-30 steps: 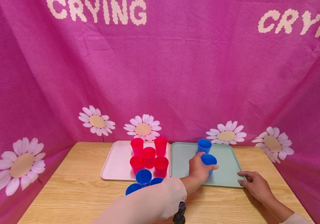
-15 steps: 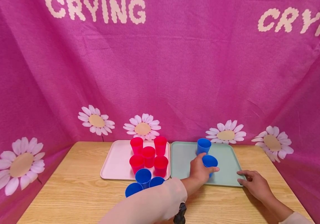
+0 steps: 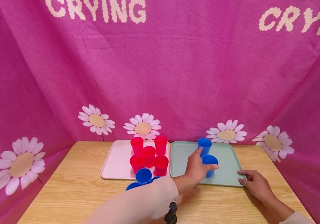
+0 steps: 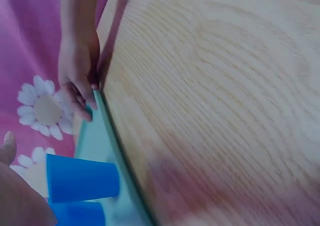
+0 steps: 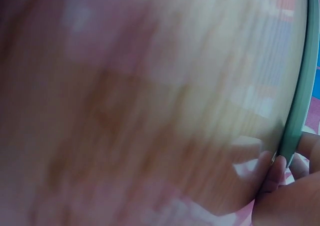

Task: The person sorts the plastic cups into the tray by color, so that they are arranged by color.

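Note:
On the green tray [image 3: 179, 161] stand two upright blue cups, a rear one [image 3: 204, 146] and a front one [image 3: 211, 169]. My left hand [image 3: 196, 168] is spread right beside the front cup, its thumb crossing in front of the cup's side in the head view. In the left wrist view, that front cup [image 4: 82, 178] stands apart from the raised thumb, with the fingers loosened. My right hand [image 3: 256, 185] pinches the green tray's near right corner. Fingers [image 5: 275, 173] lie on both sides of the rim in the right wrist view.
Left of the green tray lies a pink tray [image 3: 115, 161] holding several red cups [image 3: 148, 157]. Three blue cups [image 3: 143, 176] stand in front of it on the wooden table [image 3: 65, 193], partly behind my left sleeve. A pink daisy cloth [image 3: 160, 77] hangs behind.
The left hand has let go of the front blue cup and drawn slightly left; the cup stays on the green tray. The right hand has kept its place at the tray corner.

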### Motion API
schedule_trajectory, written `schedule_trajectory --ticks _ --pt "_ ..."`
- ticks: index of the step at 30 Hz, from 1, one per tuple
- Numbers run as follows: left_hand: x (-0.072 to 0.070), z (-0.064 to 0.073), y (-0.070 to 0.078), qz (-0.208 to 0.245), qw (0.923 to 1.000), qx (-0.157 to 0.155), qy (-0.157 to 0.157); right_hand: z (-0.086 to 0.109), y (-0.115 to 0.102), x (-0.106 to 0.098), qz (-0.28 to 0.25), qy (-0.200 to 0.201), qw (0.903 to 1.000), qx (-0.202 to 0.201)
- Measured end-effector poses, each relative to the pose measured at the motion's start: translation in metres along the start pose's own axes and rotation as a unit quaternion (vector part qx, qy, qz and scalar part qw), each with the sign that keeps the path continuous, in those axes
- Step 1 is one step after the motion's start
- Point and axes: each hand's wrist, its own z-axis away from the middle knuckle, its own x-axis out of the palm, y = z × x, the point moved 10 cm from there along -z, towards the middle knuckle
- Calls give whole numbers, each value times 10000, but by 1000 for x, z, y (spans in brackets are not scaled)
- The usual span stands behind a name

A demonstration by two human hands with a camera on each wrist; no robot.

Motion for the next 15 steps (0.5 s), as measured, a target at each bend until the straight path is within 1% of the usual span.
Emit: schedule_trajectory --ticks 4,8,12,15 --pt "-11 9 11 -185 9992 137 -315 0 1 0 -18 6 10000 -20" --pt "-24 18 15 -338 9972 276 -603 0 2 1 9 36 10000 -64" --pt "-44 23 15 -349 9959 310 -776 0 4 1 4 37 10000 -42" --pt "-64 29 11 -297 9952 166 -915 -1 4 1 -20 28 10000 -15"
